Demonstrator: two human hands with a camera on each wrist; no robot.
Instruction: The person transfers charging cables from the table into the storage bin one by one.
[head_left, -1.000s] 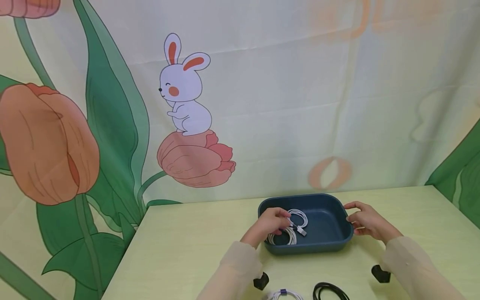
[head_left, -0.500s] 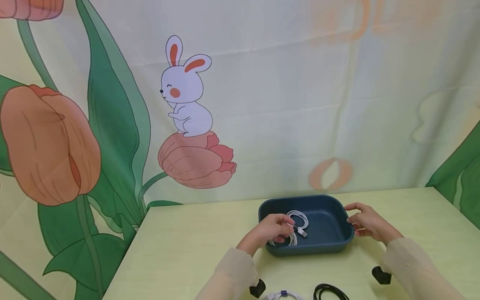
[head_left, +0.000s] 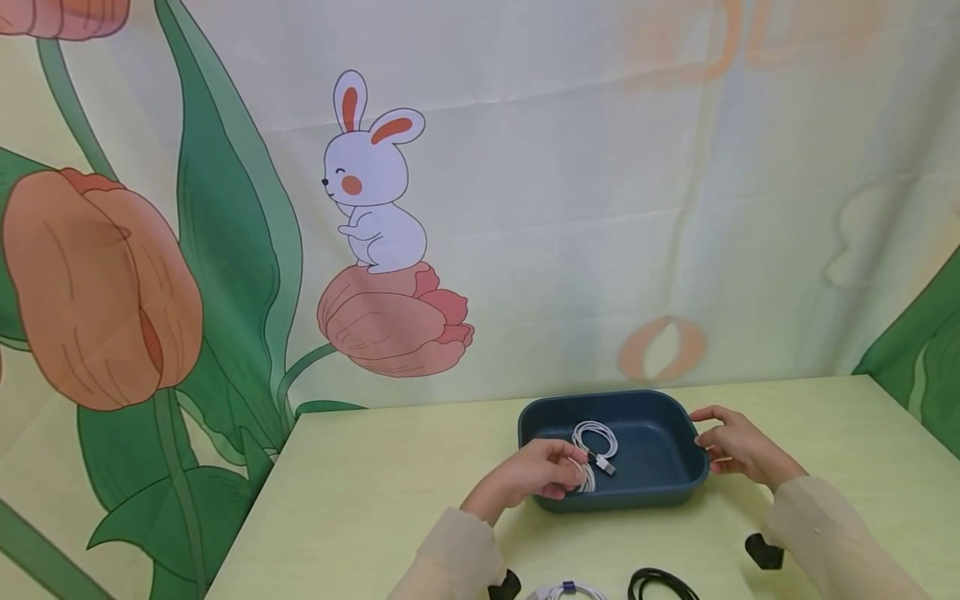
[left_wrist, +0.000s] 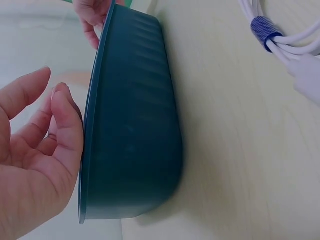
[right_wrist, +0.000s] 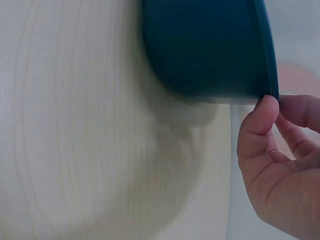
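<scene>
A dark blue rectangular bin (head_left: 651,498) stands on the table. My right hand (head_left: 742,446) pinches its right-hand rim, with the thumb (right_wrist: 265,112) on the outer wall. My left hand (head_left: 536,471) is over the bin's front left edge, its fingers loosely bent and nothing visibly held in them. In the left wrist view the thumb and forefinger stand apart beside the rim. Inside the bin lies a coiled white USB cable (head_left: 597,423) with its plug showing. A second pale coil (head_left: 588,481) beside it is partly hidden by my left hand.
Nearer the front of the table (head_left: 360,500) lie a white cable with a blue strap (head_left: 573,590) and a coiled black cable (head_left: 662,575), both cut off by the frame. Behind the table hangs a printed cloth (head_left: 540,250).
My left hand has drawn back toward the bin's near left edge, covering part of the nearer coil. My right hand stays on the rim, and the bin has hardly moved.
</scene>
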